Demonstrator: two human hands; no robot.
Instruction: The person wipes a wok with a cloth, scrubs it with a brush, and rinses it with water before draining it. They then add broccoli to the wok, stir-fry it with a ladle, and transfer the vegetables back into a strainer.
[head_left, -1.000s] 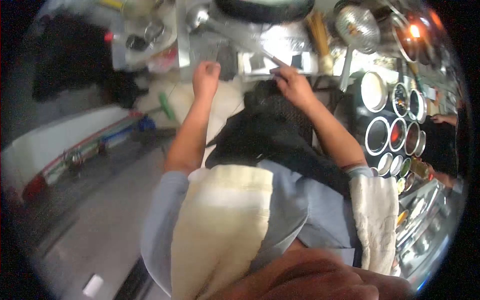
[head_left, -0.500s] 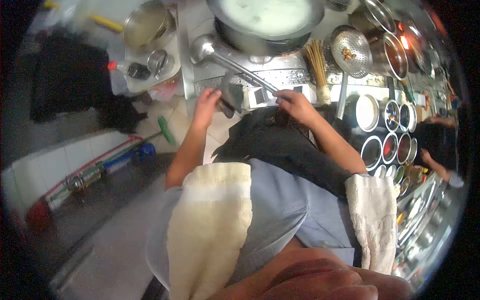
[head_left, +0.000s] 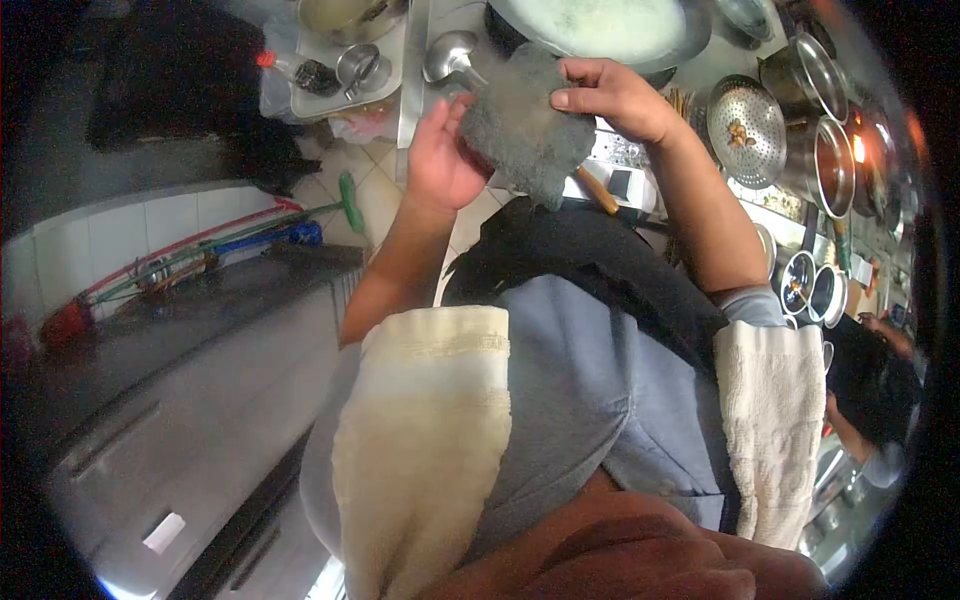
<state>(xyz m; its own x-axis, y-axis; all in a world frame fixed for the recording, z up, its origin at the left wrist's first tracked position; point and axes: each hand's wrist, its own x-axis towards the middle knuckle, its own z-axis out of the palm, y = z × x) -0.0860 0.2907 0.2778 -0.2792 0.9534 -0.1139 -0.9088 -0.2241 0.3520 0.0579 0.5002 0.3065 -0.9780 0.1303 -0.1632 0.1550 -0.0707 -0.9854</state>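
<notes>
A thin, fuzzy grey cloth (head_left: 535, 130) is spread between my two hands above the counter edge. My right hand (head_left: 625, 100) pinches its upper right part with thumb and fingers. At the cloth's left edge is my left hand (head_left: 445, 155), fingers pointing up and partly bent, the cloth lying against its palm. Behind the cloth a metal ladle (head_left: 452, 58) rests on the counter; most of its shaft is hidden, and a wooden handle end (head_left: 598, 190) shows below. A wide wok (head_left: 610, 28) of pale, cloudy liquid stands just beyond.
On the right are a perforated strainer (head_left: 745, 130) with brown bits, and metal pots (head_left: 830, 165). A tray (head_left: 385, 95) at the left carries a red-capped bottle (head_left: 300, 72) and a small metal cup. Another person's arm (head_left: 850, 430) shows at far right.
My right hand has let go of the ladle handle and taken hold of the grey cloth. The cloth, bunched low by my left hand before, is now raised and spread. The view has shifted.
</notes>
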